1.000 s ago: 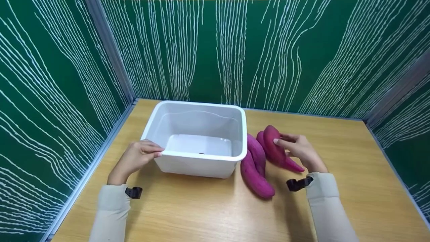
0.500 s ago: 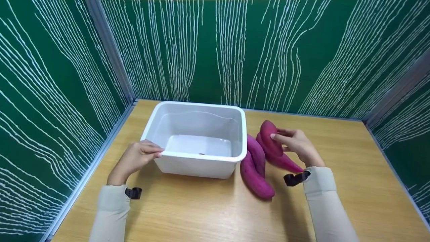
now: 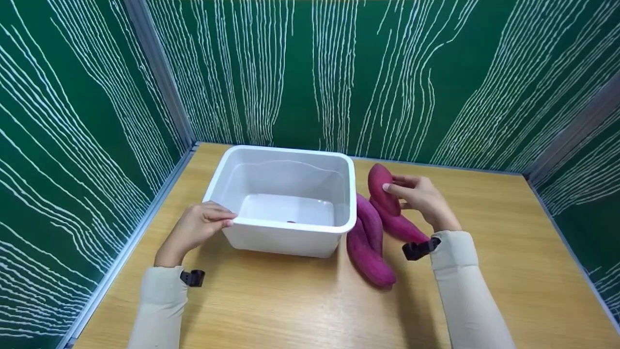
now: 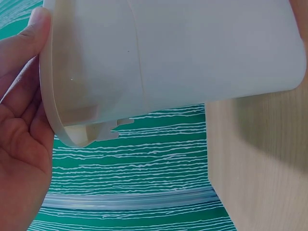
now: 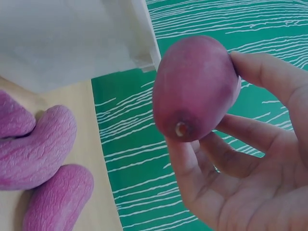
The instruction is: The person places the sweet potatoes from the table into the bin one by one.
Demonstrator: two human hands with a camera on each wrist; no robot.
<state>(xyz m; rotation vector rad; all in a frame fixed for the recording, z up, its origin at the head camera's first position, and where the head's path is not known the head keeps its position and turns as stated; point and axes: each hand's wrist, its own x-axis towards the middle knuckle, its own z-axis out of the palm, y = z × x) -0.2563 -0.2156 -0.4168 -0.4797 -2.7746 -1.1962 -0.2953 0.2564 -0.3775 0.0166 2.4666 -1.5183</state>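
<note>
A white plastic bin [image 3: 286, 240] stands on the table, its visible inside bare apart from a small dark spot. My left hand [image 3: 198, 228] pinches the bin's near-left rim between thumb and fingers, as the left wrist view also shows at the bin's wall [image 4: 192, 53]. Raised off the table, a reddish-purple sweet potato [image 3: 383, 189] is held by my right hand [image 3: 424, 198], thumb on the near side and fingers behind. The right wrist view shows the held sweet potato [image 5: 195, 89] end-on. Several more sweet potatoes [image 3: 370, 257] lie against the bin's right side.
One sweet potato [image 3: 404, 228] lies just under the held one. The wooden table [image 3: 290, 305] is bounded by green panels [image 3: 300, 77] with white wavy lines at the back and both sides. A metal edge strip [image 3: 126, 252] runs along the left.
My right hand has lifted the sweet potato up and to the left, toward the bin, uncovering more of the one beneath. My left hand and the bin have stayed put.
</note>
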